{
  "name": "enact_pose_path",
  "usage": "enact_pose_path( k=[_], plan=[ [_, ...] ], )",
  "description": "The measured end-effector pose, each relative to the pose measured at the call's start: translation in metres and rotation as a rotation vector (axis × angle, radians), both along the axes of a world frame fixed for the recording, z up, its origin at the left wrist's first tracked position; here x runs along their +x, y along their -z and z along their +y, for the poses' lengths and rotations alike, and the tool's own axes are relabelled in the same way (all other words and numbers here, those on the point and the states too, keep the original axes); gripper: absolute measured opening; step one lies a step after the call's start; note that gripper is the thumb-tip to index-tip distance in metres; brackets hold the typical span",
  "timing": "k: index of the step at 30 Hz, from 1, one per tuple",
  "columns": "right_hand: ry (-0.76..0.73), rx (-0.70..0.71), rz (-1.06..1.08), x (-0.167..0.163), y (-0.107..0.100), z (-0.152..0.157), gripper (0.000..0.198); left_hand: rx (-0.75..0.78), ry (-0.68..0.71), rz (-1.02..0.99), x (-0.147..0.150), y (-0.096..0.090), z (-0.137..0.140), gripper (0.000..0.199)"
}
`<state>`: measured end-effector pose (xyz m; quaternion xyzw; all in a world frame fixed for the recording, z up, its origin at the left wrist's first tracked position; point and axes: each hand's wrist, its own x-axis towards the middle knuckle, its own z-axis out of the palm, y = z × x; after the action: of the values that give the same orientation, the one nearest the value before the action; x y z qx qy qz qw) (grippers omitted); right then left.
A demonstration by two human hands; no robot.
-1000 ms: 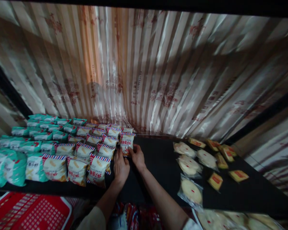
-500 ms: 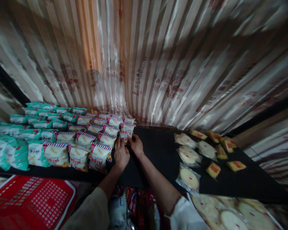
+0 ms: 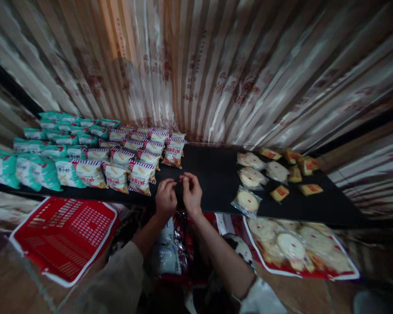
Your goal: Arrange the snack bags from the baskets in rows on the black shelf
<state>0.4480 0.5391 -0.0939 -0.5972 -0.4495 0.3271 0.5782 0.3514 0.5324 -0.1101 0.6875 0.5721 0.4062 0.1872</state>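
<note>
Left hand: the left hand point(image 3: 166, 199) is over the near part of the shelf, back uppermost, fingers half curled; nothing is seen in its hold, though the palm side is hidden.
Right hand: the right hand point(image 3: 191, 195) is just beside the left with a narrow gap between them; fingers bent inward, thumb close to the fingertips, nothing seen in its hold.
Nearest striped bag: a white snack bag point(image 3: 173, 153) with a red-and-blue striped top edge stands just beyond both hands' fingertips, apart from them.
Striped rows: similar striped bags point(image 3: 140, 178) fill rows left of and beyond the left hand; the front one is just beside that hand, contact cannot be told.
Teal stock: teal bags point(image 3: 68, 173) stand in rows farther left of the left hand, past the striped ones.
Shelf: black surface point(image 3: 212, 185), lying under both hands and running out to either side.
Right-side stock: round pale packs point(image 3: 247, 200) lie well to the right of the right hand; yellow packets point(image 3: 279, 193) lie mostly farther right again.
Baskets: a red basket point(image 3: 68, 235) is below and left of the left hand; a second basket point(image 3: 314, 275), holding round packs, is below and right of the right hand.
Backing: a pleated, printed curtain point(image 3: 196, 87) hangs beyond the hands.
</note>
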Motion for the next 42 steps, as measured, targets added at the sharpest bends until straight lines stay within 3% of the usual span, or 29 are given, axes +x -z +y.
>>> enact_pose_path(
  k=[3, 7, 11, 16, 24, 28, 33, 42],
  plan=[
    [-0.101, -0.046, 0.003, -0.006, 0.01, -0.058, 0.031, -0.032, 0.004, -0.073, -0.013, 0.01, -0.053, 0.03],
    [-0.17, -0.279, -0.148, -0.008, 0.047, -0.109, 0.03, -0.239, -0.071, 0.0, -0.027, 0.039, -0.104, 0.031],
    [-0.215, -0.545, -0.395, -0.01, 0.084, -0.128, 0.03, -0.49, -0.057, 0.22, -0.035, 0.069, -0.124, 0.04],
    [-0.267, -0.696, -0.386, -0.015, 0.098, -0.132, 0.032, -0.548, -0.004, 0.297, -0.042, 0.084, -0.132, 0.045],
    [-0.217, -0.683, -0.372, -0.022, 0.091, -0.137, 0.022, -0.558, -0.036, 0.195, -0.037, 0.083, -0.135, 0.043],
    [-0.224, -0.574, -0.362, -0.03, 0.083, -0.151, 0.026, -0.535, -0.089, 0.135, -0.033, 0.072, -0.135, 0.043],
    [-0.213, -0.491, -0.4, -0.038, 0.074, -0.169, 0.03, -0.62, -0.159, -0.015, -0.032, 0.053, -0.137, 0.038],
    [-0.249, -0.368, -0.467, -0.037, 0.05, -0.184, 0.029, -0.63, -0.114, -0.063, -0.032, 0.032, -0.141, 0.028]
  ],
)
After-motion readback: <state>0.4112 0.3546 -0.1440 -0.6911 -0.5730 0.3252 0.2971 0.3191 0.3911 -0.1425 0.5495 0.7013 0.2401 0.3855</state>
